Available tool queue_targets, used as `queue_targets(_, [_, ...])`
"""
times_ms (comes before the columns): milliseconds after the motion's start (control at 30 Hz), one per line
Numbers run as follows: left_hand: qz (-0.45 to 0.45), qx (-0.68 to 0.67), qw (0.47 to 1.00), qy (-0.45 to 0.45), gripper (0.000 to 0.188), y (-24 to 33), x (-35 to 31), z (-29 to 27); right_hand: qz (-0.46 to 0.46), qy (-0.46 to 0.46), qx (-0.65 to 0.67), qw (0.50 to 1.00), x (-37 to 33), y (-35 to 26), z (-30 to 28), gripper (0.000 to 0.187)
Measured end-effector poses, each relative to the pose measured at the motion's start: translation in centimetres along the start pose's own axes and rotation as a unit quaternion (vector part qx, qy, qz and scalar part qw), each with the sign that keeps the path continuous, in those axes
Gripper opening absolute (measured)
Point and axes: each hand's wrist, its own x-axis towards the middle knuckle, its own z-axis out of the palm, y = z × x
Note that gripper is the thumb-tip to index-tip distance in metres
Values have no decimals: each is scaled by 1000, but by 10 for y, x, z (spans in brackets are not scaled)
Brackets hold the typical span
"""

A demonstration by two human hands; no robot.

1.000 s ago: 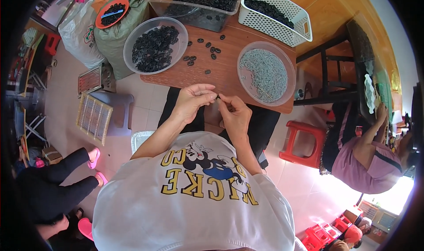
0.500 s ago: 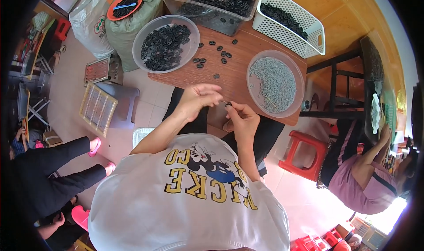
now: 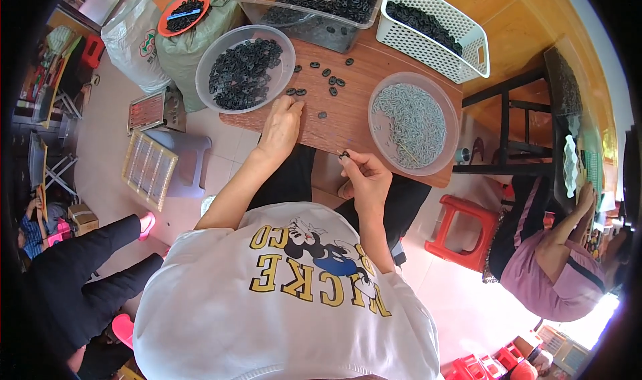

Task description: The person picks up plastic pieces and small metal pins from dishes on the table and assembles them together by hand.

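Note:
My right hand (image 3: 366, 176) pinches a small black oval piece (image 3: 344, 155) between thumb and forefinger, just off the table's front edge. My left hand (image 3: 281, 127) rests at the table's near left part, its fingers bunched over another black oval piece that they mostly hide. Two similar black pieces (image 3: 295, 92) lie just beyond its fingertips. Several more oval pieces (image 3: 333, 81) are scattered farther up the brown table (image 3: 334, 129). A clear bowl of flat black pieces (image 3: 286, 49) stands beside my left hand. To the right is a clear bowl of small silvery screws (image 3: 452, 122).
At the back stand a clear bin (image 3: 307, 36) and a white perforated basket (image 3: 428, 49), both holding black parts. An orange dish (image 3: 206, 12) sits on a sack at left. A red stool (image 3: 461, 236) stands at right, near a seated person (image 3: 558, 273). Another person's legs show at left.
My left hand has moved away from my right hand, up and left, to the pieces near the bowl. My right hand keeps its pinch on the black piece, nearly unmoved.

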Motion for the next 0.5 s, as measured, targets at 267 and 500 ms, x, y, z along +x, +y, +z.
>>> queue_targets(267, [-306,-550,769,-112,19,15,-1,-15,10,-29,17,999,10,-20,5,16])
queue_targets(500, [-343,-702,601,-168,27,44,-6,-32,-28,-32,9,999,12,-31,13,14])
